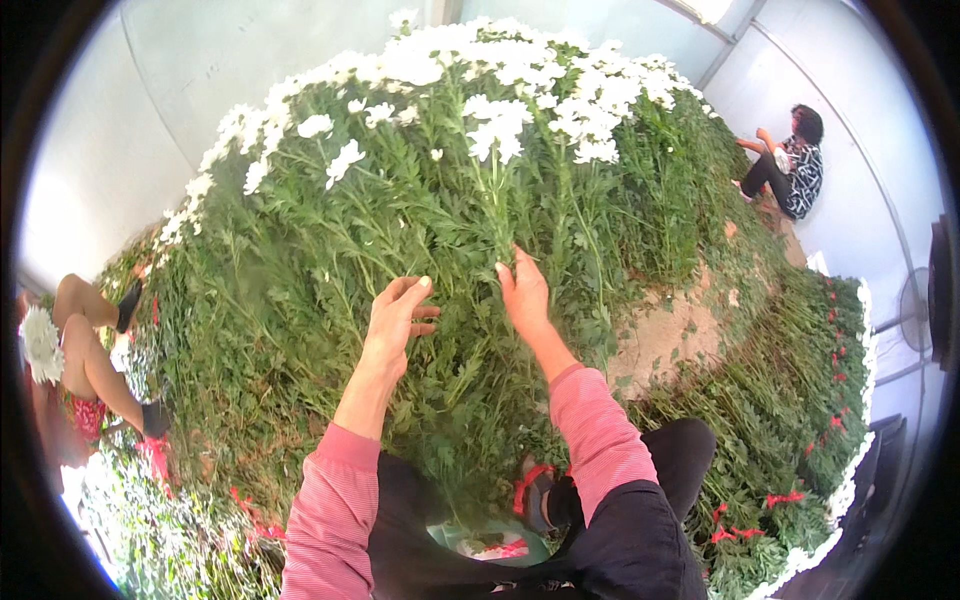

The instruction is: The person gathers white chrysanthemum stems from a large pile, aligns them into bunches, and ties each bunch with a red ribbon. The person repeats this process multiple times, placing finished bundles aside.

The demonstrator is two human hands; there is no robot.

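A large heap of white chrysanthemums with long leafy green stems spreads out before me, blooms toward the far side. My right hand is closed round the stems of a few chrysanthemums, whose white heads stand up above the heap's foliage. To its left, my left hand hovers over the leaves with fingers apart and nothing in it. The lower ends of the held stems blend into the greenery, so I cannot tell where they end.
Stacked bunches tied with red strips lie along the right. Bare brown ground shows between them and the heap. One person sits at the far right, another at the left. A pale green tub stands between my legs.
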